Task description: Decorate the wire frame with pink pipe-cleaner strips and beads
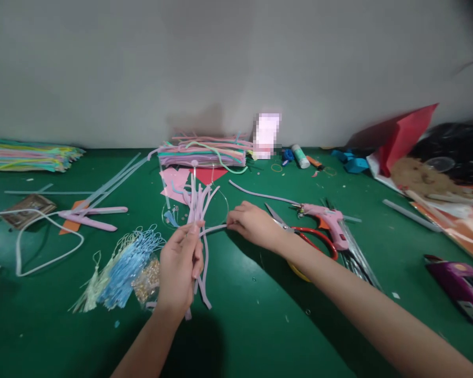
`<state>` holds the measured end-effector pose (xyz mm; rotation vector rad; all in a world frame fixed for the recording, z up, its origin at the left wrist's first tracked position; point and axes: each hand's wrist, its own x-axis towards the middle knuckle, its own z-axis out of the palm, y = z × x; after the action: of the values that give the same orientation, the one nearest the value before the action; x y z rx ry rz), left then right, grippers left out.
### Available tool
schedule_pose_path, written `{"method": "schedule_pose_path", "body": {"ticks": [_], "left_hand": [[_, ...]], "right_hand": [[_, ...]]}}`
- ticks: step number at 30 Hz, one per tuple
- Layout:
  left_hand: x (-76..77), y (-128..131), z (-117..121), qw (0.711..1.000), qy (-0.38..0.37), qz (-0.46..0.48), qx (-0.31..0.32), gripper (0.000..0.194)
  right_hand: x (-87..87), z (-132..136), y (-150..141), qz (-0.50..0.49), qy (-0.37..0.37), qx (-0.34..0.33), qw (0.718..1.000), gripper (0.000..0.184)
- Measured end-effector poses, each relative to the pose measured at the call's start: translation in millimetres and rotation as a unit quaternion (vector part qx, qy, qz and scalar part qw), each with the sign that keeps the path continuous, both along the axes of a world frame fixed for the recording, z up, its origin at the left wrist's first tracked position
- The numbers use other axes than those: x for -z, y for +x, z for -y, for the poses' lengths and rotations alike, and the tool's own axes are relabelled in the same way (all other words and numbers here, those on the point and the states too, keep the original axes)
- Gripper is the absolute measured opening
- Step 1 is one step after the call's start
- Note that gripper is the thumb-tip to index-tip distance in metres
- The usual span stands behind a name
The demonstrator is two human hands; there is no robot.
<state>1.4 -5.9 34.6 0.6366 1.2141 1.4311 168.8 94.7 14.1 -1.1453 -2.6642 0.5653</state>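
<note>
A bundle of lilac pipe cleaners [197, 202] stands upright in my left hand [183, 260], its fingers wrapped round the middle. Stems fan out above the grip and several ends hang below it. A clear stick with a pale round top rises among them. With its fingertips pinched, my right hand [250, 223] holds one lilac pipe cleaner [215, 229] that stretches sideways from the bundle. Just right of that hand lie red-handled scissors [313, 236], partly behind my forearm. Beyond them rests a pink glue gun [329, 223].
Blue tassels [124, 268] and a bag of gold beads [146, 281] lie left of my left hand. A pile of coloured pipe cleaners [205, 152] sits by the wall. A pink hair straightener [92, 216] with a white cord is at left, a purple device [459, 289] at right.
</note>
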Motion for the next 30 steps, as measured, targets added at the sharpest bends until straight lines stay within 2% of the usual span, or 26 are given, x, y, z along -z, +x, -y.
{"method": "schedule_pose_path", "body": {"ticks": [4,9,10,11,13,14,17,20,23,27,30], "left_hand": [[-0.9,1.6,2.6,1.0,0.0,-0.008,0.016,0.019],[-2.8,0.2,2.3,1.0,0.006,-0.011,-0.017,0.016],[-2.7,0.3,2.4,1.0,0.009,-0.012,-0.021,0.016],[-2.1,1.0,2.5,1.0,0.012,-0.012,-0.02,0.016],[0.1,4.2,3.3,1.0,0.018,-0.016,-0.002,0.016],[1.7,6.8,3.9,1.0,0.017,-0.019,0.016,0.017],[7.3,17.1,6.3,0.997,0.0,-0.022,0.074,0.023],[12.3,26.1,9.0,0.993,-0.013,-0.004,0.117,0.024],[14.1,29.9,12.3,0.991,-0.009,-0.014,0.13,0.02],[10.2,29.3,16.9,0.988,0.013,-0.106,0.116,0.024],[5.7,28.5,18.7,0.976,0.022,-0.179,0.123,0.034]], "right_hand": [[-7.9,0.7,24.8,-0.001,-0.046,0.017,0.999,0.008],[-24.2,15.3,65.6,-0.046,-0.109,0.091,0.989,0.011],[-27.1,20.7,73.5,-0.083,-0.136,0.124,0.98,0.015],[-29.5,27.3,79.7,-0.158,-0.188,0.178,0.953,0.018],[-32.9,43.3,84.9,-0.302,-0.255,0.26,0.881,0.026],[-34.1,52.4,83.2,-0.363,-0.265,0.284,0.847,0.029],[-37.9,79.6,63.3,-0.499,-0.223,0.306,0.779,0.026],[-42.1,99.1,33.9,-0.557,-0.193,0.304,0.749,0.02],[-44.1,108.3,8.6,-0.585,-0.171,0.332,0.72,0.02],[-43.3,112.9,-12.1,-0.581,-0.159,0.388,0.697,0.023],[-42.8,114.3,-19.5,-0.59,-0.173,0.396,0.682,0.027]]}}
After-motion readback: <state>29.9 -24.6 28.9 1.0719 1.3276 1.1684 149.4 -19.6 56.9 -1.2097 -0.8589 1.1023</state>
